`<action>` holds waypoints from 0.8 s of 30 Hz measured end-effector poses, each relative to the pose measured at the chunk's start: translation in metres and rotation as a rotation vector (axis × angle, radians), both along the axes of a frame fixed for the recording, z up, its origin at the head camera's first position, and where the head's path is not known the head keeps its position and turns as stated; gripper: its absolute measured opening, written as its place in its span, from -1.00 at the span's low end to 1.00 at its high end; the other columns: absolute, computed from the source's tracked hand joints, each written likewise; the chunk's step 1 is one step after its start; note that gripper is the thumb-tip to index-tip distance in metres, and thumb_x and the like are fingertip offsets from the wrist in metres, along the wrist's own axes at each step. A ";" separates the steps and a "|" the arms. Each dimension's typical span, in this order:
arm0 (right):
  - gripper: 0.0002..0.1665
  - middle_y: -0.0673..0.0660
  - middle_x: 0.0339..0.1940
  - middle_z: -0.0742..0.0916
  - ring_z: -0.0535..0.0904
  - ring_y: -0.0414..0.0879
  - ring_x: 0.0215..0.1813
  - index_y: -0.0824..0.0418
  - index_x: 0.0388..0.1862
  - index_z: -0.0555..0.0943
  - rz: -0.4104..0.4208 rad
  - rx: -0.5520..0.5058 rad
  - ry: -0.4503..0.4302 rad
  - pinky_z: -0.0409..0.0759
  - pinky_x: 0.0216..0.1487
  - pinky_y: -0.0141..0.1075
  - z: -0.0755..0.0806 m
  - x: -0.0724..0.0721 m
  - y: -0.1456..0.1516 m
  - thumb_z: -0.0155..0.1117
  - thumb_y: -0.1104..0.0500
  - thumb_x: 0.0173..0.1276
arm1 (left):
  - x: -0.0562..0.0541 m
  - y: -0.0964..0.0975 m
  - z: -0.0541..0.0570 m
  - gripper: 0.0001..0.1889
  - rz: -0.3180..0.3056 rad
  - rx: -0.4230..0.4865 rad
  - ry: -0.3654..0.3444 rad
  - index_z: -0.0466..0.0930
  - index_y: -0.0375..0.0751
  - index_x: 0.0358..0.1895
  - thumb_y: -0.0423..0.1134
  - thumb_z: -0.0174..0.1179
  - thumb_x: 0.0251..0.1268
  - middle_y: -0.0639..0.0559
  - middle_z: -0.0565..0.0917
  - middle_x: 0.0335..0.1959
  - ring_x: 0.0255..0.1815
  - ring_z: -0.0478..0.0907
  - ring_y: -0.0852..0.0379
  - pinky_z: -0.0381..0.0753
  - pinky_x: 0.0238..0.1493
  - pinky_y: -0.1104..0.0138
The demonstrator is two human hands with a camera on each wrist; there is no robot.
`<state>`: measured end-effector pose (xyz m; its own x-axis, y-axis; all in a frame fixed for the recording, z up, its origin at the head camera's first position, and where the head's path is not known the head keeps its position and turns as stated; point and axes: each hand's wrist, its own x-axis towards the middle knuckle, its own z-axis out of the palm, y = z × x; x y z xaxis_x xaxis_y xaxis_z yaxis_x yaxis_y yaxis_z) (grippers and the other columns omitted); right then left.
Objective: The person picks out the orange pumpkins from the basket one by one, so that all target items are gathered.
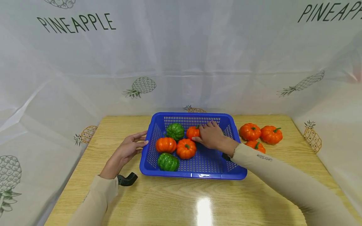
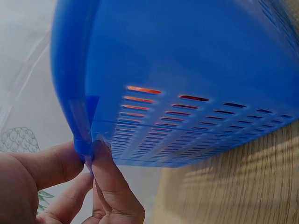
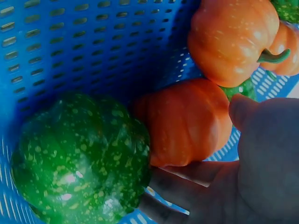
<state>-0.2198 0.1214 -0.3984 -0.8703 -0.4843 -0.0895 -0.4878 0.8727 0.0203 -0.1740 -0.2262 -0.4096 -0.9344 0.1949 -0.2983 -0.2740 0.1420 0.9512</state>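
A blue perforated basket (image 1: 195,176) stands on the table, with orange and green toy pumpkins inside. My left hand (image 1: 131,146) pinches its left rim (image 2: 70,79) between thumb and fingers. Inside the basket, my right hand (image 1: 210,135) grips an orange pumpkin (image 3: 187,123), thumb on one side and fingers on the other. Against that one sits a speckled green pumpkin (image 3: 79,158). Two more orange pumpkins, one at the left (image 1: 165,145) and one nearer the middle (image 1: 186,148), lie in front. Another green pumpkin (image 1: 168,162) rests at the front left corner.
Three orange pumpkins (image 1: 250,131) lie on the wooden table (image 1: 169,201) just right of the basket, one partly behind the right sleeve (image 1: 271,166). A white sheet printed with pineapples (image 1: 181,56) hangs behind and along both sides. A black wrist mount (image 1: 128,179) juts out below the left hand.
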 end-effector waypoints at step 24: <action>-0.23 0.33 0.33 0.69 0.50 0.33 0.43 0.33 0.44 0.56 -0.013 -0.151 0.099 0.35 0.52 0.20 0.030 0.018 0.016 0.33 -0.20 0.53 | 0.001 0.001 0.000 -0.36 -0.002 -0.017 0.003 0.14 -0.28 0.69 -0.41 0.08 0.65 -0.34 0.40 0.39 -0.15 0.66 0.26 0.70 -0.07 0.37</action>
